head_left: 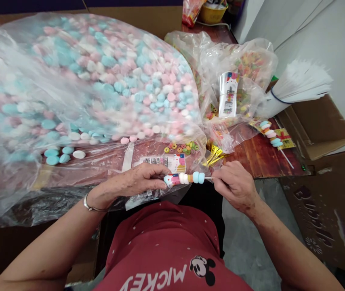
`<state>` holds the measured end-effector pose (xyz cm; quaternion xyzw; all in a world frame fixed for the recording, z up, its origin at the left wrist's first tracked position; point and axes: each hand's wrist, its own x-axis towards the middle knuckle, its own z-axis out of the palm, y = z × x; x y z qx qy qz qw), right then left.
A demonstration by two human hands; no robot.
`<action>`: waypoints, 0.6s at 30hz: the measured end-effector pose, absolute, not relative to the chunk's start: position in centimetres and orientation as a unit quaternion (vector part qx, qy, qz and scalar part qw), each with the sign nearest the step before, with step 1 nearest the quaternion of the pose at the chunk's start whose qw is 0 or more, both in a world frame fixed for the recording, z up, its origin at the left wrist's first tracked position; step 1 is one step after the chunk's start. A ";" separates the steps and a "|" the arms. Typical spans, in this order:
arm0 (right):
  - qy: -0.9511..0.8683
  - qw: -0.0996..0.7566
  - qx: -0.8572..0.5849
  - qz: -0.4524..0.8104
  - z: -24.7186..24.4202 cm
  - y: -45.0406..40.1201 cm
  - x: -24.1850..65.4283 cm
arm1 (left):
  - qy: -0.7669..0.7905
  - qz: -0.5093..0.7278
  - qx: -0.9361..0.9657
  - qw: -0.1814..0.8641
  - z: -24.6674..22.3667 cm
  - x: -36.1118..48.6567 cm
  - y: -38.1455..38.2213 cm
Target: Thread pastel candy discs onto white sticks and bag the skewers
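A marshmallow skewer [197, 177] lies level between my two hands, with blue and white marshmallows and small coloured rings on a white stick. Its left end is covered by a printed clear wrapper [175, 179]. My left hand [148, 178] pinches that wrapped end between thumb and fingers. My right hand [234, 184] is closed around the stick at the other end. Just beyond my left hand lies a stack of printed wrappers [160, 161]. Gold twist ties [215, 155] lie near my right hand.
A large clear bag of marshmallows [108, 81] fills the left and back. Loose blue marshmallows [52, 152] and cereal rings [181, 147] lie in front. At right are another skewer [271, 134], a bag of rings [251, 60], white sticks [302, 81] and cardboard boxes [320, 125].
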<state>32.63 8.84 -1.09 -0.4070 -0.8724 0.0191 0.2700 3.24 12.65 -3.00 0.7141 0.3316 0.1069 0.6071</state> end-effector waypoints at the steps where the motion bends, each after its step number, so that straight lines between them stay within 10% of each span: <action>1: -0.870 0.274 -0.409 0.027 -1.1 8.8 32.6 | 0.326 0.103 0.720 0.603 -3.0 3.4 12.6; 18: -0.865 0.266 -0.395 0.161 -2.6 8.2 31.4 | 0.287 0.113 0.860 0.407 -2.4 5.8 11.4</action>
